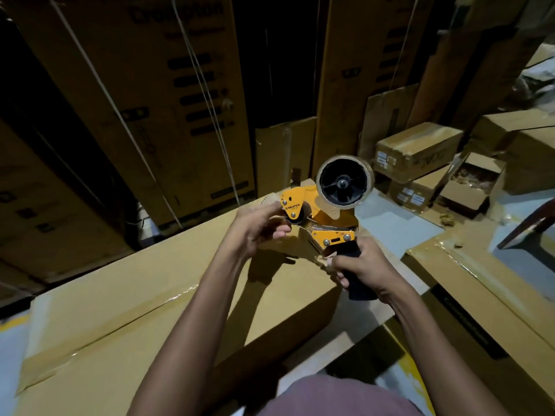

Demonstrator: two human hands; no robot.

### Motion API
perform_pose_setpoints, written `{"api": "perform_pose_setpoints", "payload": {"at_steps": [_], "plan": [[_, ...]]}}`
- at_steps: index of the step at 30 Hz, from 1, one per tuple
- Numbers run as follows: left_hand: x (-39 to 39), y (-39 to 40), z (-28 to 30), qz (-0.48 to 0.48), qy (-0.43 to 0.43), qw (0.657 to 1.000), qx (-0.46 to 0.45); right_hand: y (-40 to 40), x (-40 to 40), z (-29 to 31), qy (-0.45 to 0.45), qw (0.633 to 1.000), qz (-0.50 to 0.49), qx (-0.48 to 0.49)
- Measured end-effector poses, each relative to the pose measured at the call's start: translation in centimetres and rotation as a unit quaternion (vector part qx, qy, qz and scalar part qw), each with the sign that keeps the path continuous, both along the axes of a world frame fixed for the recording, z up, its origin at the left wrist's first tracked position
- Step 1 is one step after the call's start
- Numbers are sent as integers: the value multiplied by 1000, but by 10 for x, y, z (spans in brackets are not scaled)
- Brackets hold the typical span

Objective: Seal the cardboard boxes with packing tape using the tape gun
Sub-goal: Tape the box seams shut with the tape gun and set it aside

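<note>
An orange tape gun with a roll of brown tape is held up over a long cardboard box lying in front of me. My right hand grips the gun's black handle. My left hand has its fingers curled at the gun's front roller, pinching there at the tape end. A glossy strip of tape runs along the box's top seam. A second flat box lies at the right.
Tall printed cartons with white straps stand upright behind the box. Small cardboard boxes are piled at the back right, one of them open. A dark wooden piece juts in from the right edge.
</note>
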State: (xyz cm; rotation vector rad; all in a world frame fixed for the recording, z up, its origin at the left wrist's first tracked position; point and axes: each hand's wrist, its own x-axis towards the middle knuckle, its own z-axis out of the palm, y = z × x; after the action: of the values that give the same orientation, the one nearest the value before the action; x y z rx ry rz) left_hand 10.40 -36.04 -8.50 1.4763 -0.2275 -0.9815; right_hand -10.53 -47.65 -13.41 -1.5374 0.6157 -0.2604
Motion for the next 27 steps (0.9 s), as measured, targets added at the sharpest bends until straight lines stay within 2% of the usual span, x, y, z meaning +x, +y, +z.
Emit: {"api": "perform_pose_setpoints", "payload": {"at_steps": [4, 8, 12, 15, 19, 22, 27], "plan": [[33, -33, 16, -90, -40, 990, 97, -20, 20, 5, 6, 1000, -17, 2], [69, -65, 26, -146, -98, 961, 212, -43, 47, 13, 14, 999, -42, 15], [101, -95, 24, -116, -169, 950, 235, -63, 72, 14, 48, 997, -47, -37], [117, -110, 9, -92, -280, 919, 262, -65, 93, 4, 87, 993, -56, -62], [131, -120, -14, -77, -358, 885, 286, -53, 112, -10, 118, 988, -76, -59], [136, -124, -30, -70, -379, 878, 285, -53, 117, -14, 120, 986, -91, -68], [139, -129, -51, -78, -363, 886, 279, -54, 119, -18, 146, 979, -99, -101]]}}
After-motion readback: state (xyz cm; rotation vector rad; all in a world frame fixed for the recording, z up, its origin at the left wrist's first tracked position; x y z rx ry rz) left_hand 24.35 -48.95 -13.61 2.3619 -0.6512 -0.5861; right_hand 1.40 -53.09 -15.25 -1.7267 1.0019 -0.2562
